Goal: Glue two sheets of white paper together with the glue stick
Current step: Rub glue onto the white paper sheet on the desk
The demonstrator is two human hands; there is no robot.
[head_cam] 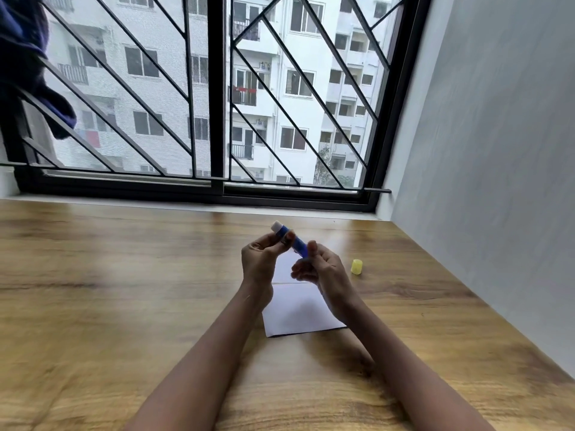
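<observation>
Both forearms reach over the near paper sheet [298, 309], left hand [264, 256] and right hand [320, 269] gripping the uncapped glue stick [291, 239] above it — yellow cap [357, 267] off beside it, no gluing evident yet.

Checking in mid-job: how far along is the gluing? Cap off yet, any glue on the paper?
Done: the yellow cap is off and stands on the table. In hand: the left hand and right hand hold the glue stick above the white paper, white tip exposed. Left: spreading glue and pressing the sheets together; no glue is discernible on the paper.
</observation>
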